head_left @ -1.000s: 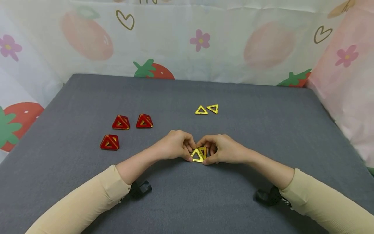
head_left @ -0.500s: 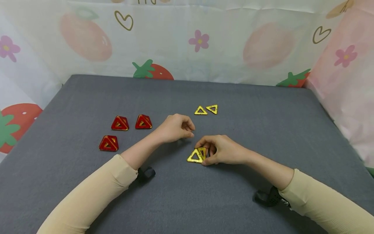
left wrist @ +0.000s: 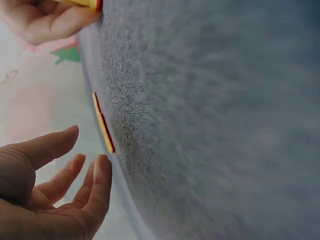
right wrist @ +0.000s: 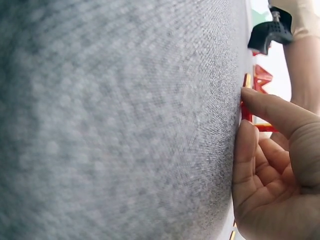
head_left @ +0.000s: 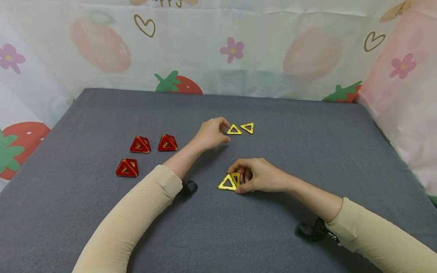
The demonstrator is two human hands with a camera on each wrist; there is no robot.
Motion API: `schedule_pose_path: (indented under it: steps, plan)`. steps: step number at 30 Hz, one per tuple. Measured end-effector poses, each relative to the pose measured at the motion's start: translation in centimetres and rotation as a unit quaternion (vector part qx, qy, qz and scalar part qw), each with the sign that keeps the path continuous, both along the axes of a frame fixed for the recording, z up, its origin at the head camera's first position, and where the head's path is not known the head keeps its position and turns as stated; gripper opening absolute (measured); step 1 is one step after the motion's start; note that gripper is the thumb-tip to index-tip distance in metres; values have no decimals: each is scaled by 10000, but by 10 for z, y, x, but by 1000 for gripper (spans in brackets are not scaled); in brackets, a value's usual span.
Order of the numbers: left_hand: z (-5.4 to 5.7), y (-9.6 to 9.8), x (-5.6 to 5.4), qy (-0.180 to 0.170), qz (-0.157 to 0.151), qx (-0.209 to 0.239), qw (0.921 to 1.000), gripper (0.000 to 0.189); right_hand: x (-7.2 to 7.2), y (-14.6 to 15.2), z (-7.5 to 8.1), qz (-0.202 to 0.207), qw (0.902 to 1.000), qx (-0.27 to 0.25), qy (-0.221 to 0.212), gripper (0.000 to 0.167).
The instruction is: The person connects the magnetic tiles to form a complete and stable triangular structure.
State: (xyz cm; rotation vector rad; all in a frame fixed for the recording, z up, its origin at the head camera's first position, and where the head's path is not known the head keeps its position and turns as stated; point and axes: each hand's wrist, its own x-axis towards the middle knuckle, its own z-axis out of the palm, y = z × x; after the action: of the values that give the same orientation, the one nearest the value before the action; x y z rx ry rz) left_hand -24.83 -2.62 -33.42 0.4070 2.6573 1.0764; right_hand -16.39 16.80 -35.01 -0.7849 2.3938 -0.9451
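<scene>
Two yellow triangular tiles with open centres stand joined at an angle: a front tile (head_left: 227, 188) and a tilted rear tile (head_left: 238, 175). The right hand (head_left: 261, 175) pinches this pair between thumb and fingers at its right side. Farther back lie a flat yellow triangular tile (head_left: 234, 133) and a second flat one (head_left: 252, 128). The left hand (head_left: 212, 133) is at the left of the nearer flat tile, its thumb and fingers spread apart with nothing between them. In the left wrist view these flat tiles (left wrist: 104, 127) appear edge-on, just beyond the fingertips (left wrist: 102, 165).
Three small red pyramids, (head_left: 140, 144) (head_left: 167, 143) (head_left: 127, 168), stand on the left of the grey cloth-covered table (head_left: 290, 129). A patterned curtain (head_left: 259, 49) hangs behind the table. Each wrist wears a black camera (head_left: 308, 231).
The left hand has let go of the joined yellow tiles and moved back to beside the flat tiles. The right hand stays on the joined pair.
</scene>
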Motion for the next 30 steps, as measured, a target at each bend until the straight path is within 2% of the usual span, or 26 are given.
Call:
schedule_pose_path:
  steps: [8, 16, 22, 30]
  plan:
    - [-2, 5, -20, -52, 162, 36, 9998, 46, 0, 0, -1, 3, 10000, -14, 26, 45]
    - [-8, 3, -38, -173, -103, -214, 9996, 47, 0, 0, -1, 10, 10000, -26, -16, 45]
    - [-9, 4, -40, -245, -269, -309, 9989, 49, 0, 0, 0, 43, 10000, -27, 21, 45]
    - [-8, 7, -39, -129, -399, -548, 9976, 50, 0, 1, -1, 42, 10000, -40, 29, 45]
